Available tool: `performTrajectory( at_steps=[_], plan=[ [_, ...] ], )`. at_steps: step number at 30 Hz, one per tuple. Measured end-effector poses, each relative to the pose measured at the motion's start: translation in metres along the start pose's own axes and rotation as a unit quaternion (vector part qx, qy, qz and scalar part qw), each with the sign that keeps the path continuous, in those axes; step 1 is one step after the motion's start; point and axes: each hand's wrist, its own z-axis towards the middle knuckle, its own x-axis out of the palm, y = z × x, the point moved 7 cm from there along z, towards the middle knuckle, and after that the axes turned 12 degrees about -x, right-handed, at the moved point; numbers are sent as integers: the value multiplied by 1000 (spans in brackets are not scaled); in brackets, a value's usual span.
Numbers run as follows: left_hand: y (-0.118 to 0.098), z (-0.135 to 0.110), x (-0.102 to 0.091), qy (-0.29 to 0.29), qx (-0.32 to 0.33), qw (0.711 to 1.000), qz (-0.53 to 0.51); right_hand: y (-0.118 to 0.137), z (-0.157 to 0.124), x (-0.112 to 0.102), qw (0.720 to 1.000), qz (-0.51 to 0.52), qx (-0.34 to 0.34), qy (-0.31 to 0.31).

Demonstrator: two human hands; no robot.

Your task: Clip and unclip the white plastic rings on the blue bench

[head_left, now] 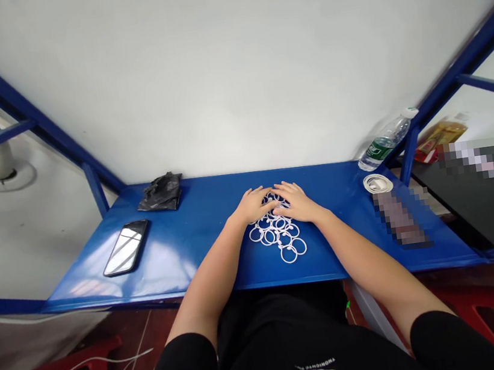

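Note:
A loose pile of white rings [281,224], several of them overlapping, lies on the blue table near its middle. Over the pile's far left part rests my left hand [254,204], palm down with its fingers stretched out. My right hand [295,201] lies flat on the far right part, fingers spread. The thumbs come close together above the rings, and both hands touch or hover just over them; the exact contact is hidden beneath the palms. Toward the front edge the nearer rings show uncovered.
On the blue table [202,227], a phone [126,247] and a crumpled black plastic bag [161,192] lie to the left. At the right are a water bottle [384,141] leaning on the blue frame and a white roll [378,183]. A white wall rises behind.

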Motion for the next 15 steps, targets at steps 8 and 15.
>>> performTrajectory(
  at_steps=[8, 15],
  plan=[
    [0, 4, 0, -38, 48, 998, 6, -23, -3, 7, 999, -1, 53, 9],
    [-7, -1, -10, -69, 54, 996, -28, -26, -1, 4, 999, -23, 33, -23]
  ],
)
